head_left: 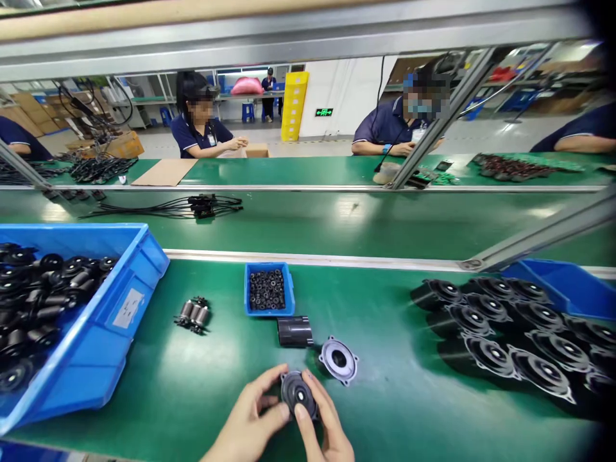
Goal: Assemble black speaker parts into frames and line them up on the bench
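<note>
Between my two hands sits a round black motor housing with a flanged face and a small bright centre. My left hand grips it from the left, thumb at the lower edge and fingertips at the top. From the right, my right hand presses it with the thumb on the face and fingers along the rim. Just beyond lie a dark cylindrical sleeve on its side and a housing with a pale ring-shaped flange. A small blue bin of little black ring parts stands behind them.
At left, a large blue bin holds many black rotor-like parts. A few similar parts lie beside it. Rows of black flanged housings stand at right, before a blue tray. A metal rail crosses behind; co-workers sit beyond.
</note>
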A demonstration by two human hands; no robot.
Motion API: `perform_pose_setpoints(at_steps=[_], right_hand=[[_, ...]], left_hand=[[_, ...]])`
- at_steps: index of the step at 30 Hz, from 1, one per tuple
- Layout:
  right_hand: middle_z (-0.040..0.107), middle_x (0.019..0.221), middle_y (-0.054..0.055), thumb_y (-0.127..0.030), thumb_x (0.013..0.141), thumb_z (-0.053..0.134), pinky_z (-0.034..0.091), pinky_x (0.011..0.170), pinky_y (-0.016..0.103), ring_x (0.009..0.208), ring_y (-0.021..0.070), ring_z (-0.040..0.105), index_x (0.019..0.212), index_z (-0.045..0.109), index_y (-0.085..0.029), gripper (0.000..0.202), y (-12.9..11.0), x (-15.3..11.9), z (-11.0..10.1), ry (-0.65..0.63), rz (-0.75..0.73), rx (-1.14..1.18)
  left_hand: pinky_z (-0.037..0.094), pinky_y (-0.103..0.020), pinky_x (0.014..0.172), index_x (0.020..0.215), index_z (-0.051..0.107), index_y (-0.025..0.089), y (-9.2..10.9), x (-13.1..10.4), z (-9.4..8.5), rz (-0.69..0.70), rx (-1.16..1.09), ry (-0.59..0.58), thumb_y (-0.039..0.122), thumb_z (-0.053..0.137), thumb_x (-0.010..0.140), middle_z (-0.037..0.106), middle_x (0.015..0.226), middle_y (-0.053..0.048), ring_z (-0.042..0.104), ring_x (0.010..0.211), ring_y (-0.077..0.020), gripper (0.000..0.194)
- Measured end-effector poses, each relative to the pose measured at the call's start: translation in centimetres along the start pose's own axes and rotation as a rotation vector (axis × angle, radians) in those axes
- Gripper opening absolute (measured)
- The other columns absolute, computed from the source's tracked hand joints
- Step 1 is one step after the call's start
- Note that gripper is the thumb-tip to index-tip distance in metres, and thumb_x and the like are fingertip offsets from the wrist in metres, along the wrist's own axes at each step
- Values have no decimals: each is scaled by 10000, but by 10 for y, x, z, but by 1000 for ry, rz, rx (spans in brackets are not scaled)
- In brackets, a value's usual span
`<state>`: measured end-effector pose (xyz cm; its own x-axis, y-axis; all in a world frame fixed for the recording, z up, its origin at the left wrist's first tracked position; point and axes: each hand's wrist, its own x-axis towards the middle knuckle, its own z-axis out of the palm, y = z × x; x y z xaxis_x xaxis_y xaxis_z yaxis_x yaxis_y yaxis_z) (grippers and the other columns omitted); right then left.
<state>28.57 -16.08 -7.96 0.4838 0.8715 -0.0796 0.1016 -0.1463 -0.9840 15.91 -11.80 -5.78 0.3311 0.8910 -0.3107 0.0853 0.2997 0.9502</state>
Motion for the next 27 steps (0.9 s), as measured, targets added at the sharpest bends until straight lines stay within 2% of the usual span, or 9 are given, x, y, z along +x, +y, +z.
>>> perform_pose_setpoints(at_steps=[2,4,7,9,11,15,19,22,27], right_hand=[[573,1369,92,-575,847,568,382,1110,423,1307,286,488,1197,687,-237,501,-2,1,-6,-40,57,65],[548,1403,84,-571,864,549,363,1128,400,1344,272,450,1205,685,-237,497,-3,4,-12,-112,138,146],[570,1388,67,-550,848,595,336,1145,400,1348,264,446,1188,692,-251,463,-4,8,-18,-179,261,285],[587,1371,50,-533,822,641,338,1142,415,1333,261,465,1201,676,-273,461,-4,9,-18,-152,324,391],[585,1376,41,-520,805,671,359,1129,419,1325,258,478,1226,654,-289,481,-5,9,-18,-128,380,476],[568,1393,57,-489,806,686,369,1124,401,1337,257,468,1240,649,-267,489,-5,6,-17,-152,446,527],[605,1350,71,-538,822,642,397,1097,397,1303,272,502,1223,661,-232,505,-3,-1,-10,-62,442,442],[601,1354,73,-565,851,587,396,1092,380,1309,270,493,1254,638,-218,534,-6,-3,-5,-32,429,386],[538,1422,75,-593,887,511,334,1135,372,1360,256,435,1317,584,-207,582,-12,-4,2,-22,373,344]], left_hand=[[360,-439,1128,1288,603,202,11,0,-3,-102,-20,25,451,623,829,602,1342,-117,516,1277,-287,523],[409,-434,1091,1232,641,218,22,2,-2,-137,33,48,404,613,832,637,1294,-96,543,1241,-279,442],[571,-364,837,1193,633,227,38,6,2,-201,24,15,320,583,836,653,1223,-82,642,1045,-241,373],[584,-303,716,1147,627,202,47,10,4,-268,-17,-16,278,557,842,658,1149,-80,667,918,-200,321],[578,-278,699,1089,626,172,54,14,4,-325,-68,-39,262,557,842,657,1065,-73,664,879,-176,272],[581,-296,702,1063,613,152,54,19,3,-346,-98,-53,258,589,827,622,1046,-86,638,922,-189,260],[566,-255,644,1043,610,175,50,18,5,-292,16,-7,226,556,828,600,1113,-96,607,961,-200,228],[569,-254,653,1047,596,179,51,16,10,-308,6,21,217,540,831,596,1134,-93,597,1001,-208,227],[584,-352,766,1163,576,189,43,11,19,-245,-51,18,390,484,901,603,1218,-111,615,1039,-236,343]])
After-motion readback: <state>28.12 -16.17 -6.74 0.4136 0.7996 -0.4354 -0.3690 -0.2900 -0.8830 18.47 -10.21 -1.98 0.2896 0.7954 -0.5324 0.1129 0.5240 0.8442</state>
